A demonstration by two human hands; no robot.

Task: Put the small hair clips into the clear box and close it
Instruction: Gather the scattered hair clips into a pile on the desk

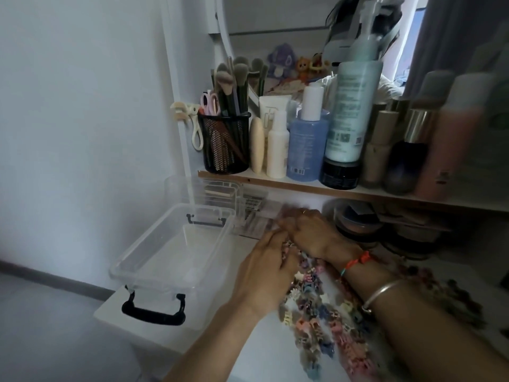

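1. Fingers (268,245) of left hand (261,274) and right hand (311,232) meet at frame centre, bent down onto clips (316,312); blurred, cannot tell if pinching.
2. Clips heaped on desk (261,354), lower right of centre.
3. Box (143,241) left of centre, open, just beside left hand.

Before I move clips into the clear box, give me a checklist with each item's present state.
1. Clear box open, no lid on it: ok.
2. Box interior free for clips: ok, nothing seen inside.
3. Hair clips piled beside the box, within reach: ok.
4. Left hand and right hand at the pile's far end: ok.
5. Clips actually held in either hand: cannot tell, the fingers are blurred.
6. Lid located for closing: cannot tell, clear plastic behind the box is indistinct.
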